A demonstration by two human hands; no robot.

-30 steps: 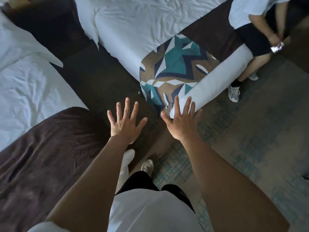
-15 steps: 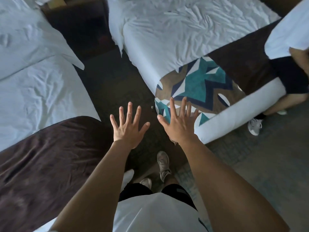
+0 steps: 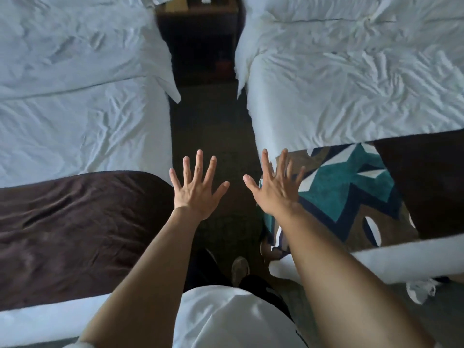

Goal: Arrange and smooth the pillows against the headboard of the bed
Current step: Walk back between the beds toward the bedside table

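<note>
I stand at the foot of a dark aisle between two beds. My left hand [image 3: 195, 190] and my right hand [image 3: 275, 188] are stretched out in front of me, fingers spread, holding nothing. The left bed [image 3: 75, 126] has rumpled white bedding, and a white pillow [image 3: 75, 46] lies at its far end. The right bed [image 3: 364, 91] is also white and wrinkled, with a pillow [image 3: 313, 8] at its top edge. No headboard is in view.
A dark brown runner [image 3: 70, 229] crosses the left bed's foot. A teal, brown and white patterned runner [image 3: 351, 197] crosses the right bed's foot. A dark nightstand [image 3: 200, 33] stands between the beds at the far end. Another person's shoe [image 3: 421, 290] shows at lower right.
My view has swung left and forward into the aisle between the beds. The seated person has slid out of the frame. Both hands stay spread and empty.
</note>
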